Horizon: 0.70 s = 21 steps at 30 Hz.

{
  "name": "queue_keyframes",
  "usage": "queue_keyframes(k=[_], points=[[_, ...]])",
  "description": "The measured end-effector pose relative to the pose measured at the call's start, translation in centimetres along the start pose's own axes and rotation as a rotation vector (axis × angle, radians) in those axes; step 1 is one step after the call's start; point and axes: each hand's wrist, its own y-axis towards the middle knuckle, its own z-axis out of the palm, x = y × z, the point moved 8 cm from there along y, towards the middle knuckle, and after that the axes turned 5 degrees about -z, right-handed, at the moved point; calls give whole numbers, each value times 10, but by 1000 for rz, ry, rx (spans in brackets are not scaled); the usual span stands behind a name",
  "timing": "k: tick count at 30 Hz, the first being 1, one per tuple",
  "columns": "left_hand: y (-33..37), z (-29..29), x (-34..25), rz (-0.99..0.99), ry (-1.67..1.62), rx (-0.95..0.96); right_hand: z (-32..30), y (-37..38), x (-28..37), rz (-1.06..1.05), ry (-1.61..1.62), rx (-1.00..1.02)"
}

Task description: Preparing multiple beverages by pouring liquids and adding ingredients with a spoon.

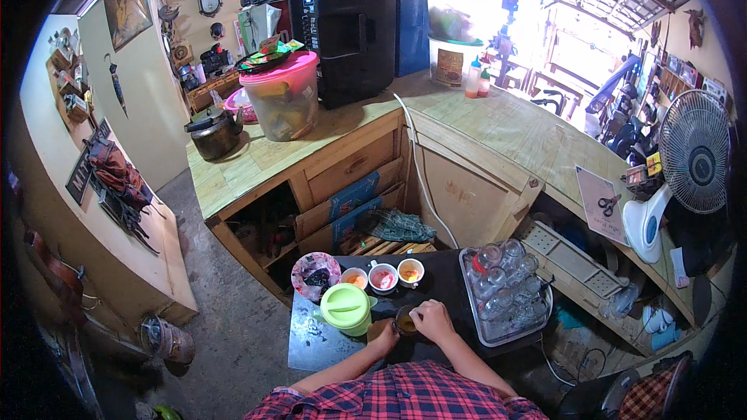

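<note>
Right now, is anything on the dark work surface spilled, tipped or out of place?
Pale smears or residue mark the dark tabletop left of the green lidded jug; what they are is unclear. The three small cups and glasses tray look orderly.

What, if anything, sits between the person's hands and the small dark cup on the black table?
Nothing visible does. Both hands are already at the cup: the left hand is against its left side, and the right hand is at its right rim. The green lidded pitcher stands just to the left, beside the left hand, not between.
</note>
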Motion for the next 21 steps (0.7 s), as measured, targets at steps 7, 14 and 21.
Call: queue_keyframes(k=[7, 14, 21], points=[[0, 1, 3, -39, 14, 4, -3, 3, 3, -5, 124, -3], [0, 4, 7, 5, 12, -28, 5, 2, 3, 9, 26, 63], [0, -3, -1, -11, -21, 11, -1, 0, 6, -7, 1, 2]])
